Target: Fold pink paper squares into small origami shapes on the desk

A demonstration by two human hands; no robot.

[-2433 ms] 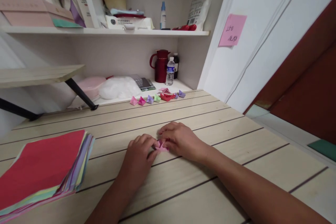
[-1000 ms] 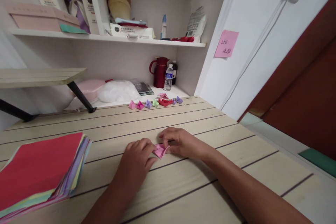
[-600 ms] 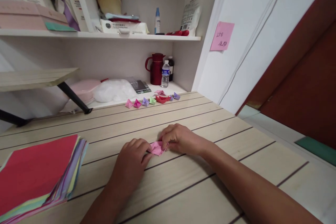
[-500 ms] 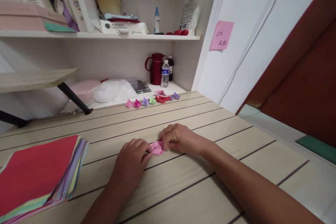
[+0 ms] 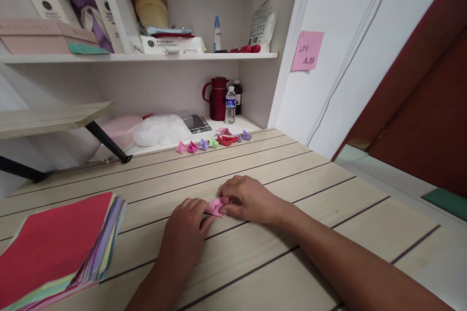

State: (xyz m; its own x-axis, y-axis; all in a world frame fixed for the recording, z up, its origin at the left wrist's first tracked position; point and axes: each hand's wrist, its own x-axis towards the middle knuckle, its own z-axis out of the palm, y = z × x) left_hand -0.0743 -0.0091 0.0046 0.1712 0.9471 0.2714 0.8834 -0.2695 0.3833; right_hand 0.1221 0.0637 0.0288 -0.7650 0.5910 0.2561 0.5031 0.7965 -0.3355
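A small folded piece of pink paper (image 5: 217, 207) is held between my two hands, just above or on the wooden table (image 5: 277, 262). My left hand (image 5: 188, 226) pinches its left corner between thumb and fingers. On the other side, my right hand (image 5: 248, 199) grips the right part, thumb in front and curled fingers behind, hiding that end. Farther back stands a row of small folded paper boats: pink (image 5: 181, 147), magenta (image 5: 192, 146), purple (image 5: 203, 144), green (image 5: 213, 142) and a larger red boat (image 5: 227, 140), among several others.
A stack of coloured paper (image 5: 54, 248), red on top, lies at the left. Behind the table, a dark red jug (image 5: 218, 99) and a water bottle (image 5: 230, 106) stand under a white shelf (image 5: 219, 56). A small raised stand (image 5: 54, 119) is at the back left.
My right thumb and fingers have shifted left over the pink paper, covering more of it. My left hand keeps its pinch. The whole view has shifted slightly.
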